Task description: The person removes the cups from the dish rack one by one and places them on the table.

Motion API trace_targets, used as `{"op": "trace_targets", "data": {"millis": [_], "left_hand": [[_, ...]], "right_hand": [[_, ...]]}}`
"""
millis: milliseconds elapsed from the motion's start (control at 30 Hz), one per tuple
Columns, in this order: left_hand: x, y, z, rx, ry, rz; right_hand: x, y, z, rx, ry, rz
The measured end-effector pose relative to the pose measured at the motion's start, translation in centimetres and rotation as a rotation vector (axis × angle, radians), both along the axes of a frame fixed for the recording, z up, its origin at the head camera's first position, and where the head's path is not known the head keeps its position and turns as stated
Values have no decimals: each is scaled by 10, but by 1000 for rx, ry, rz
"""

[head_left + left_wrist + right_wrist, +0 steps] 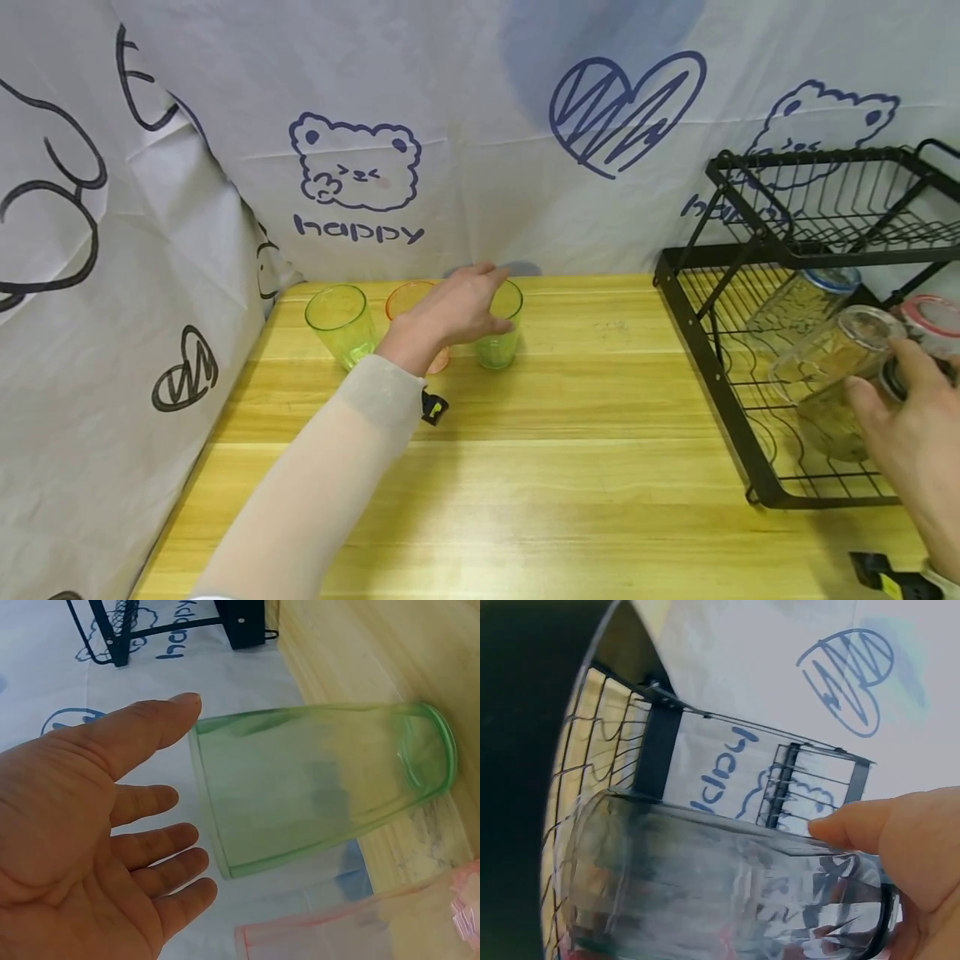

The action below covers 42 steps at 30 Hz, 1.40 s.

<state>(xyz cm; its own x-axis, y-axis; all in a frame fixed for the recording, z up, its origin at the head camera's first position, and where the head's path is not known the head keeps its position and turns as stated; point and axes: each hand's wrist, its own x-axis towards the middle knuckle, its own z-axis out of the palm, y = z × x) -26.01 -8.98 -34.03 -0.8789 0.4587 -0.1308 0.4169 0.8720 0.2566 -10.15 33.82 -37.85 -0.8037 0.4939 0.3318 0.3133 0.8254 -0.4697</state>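
My left hand (pixel 461 308), fingers extended, is at the top of the right-hand green cup (pixel 497 346) on the table. In the left wrist view the thumb tip meets that cup's rim, and the other fingers lie close to it without curling round it. An orange-rimmed cup (pixel 405 293), partly hidden by the hand, and another green cup (pixel 339 321) stand to the left. At the rack, my right hand (pixel 918 425) pinches a glass cup with a black rim (pixel 682 877) near its rim, thumb on one side and fingers on the other.
The black two-tier wire rack (pixel 731 400) stands at the right. Its lower tier also holds a blue-rimmed glass (pixel 798 304), a clear glass (pixel 847 342) and a red-rimmed glass (pixel 933 321). A white printed cloth (pixel 480 142) hangs behind the wooden table (pixel 570 492).
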Motion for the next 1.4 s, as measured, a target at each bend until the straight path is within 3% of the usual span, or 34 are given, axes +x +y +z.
{"op": "trace_targets", "data": {"millis": [267,400,633,933,1100,1400], "left_hand": [[4,9,6,63,61,-7],[7,15,7,96,104,-15],[15,24,2,212,144,-14],[25,42,-8,387,132,-4],[26,51,-15,471,90,13],[25,68,-22,473,48,-42]], "right_hand": [[3,-13,18,-50,105,43],[6,-19,18,-1,220,79],[-6,-34,-1,69,398,227],[-30,-63,-22,-76,566,361],[-38,-80,-26,-171,535,367],[-46,-100,-33,-416,379,327]]}}
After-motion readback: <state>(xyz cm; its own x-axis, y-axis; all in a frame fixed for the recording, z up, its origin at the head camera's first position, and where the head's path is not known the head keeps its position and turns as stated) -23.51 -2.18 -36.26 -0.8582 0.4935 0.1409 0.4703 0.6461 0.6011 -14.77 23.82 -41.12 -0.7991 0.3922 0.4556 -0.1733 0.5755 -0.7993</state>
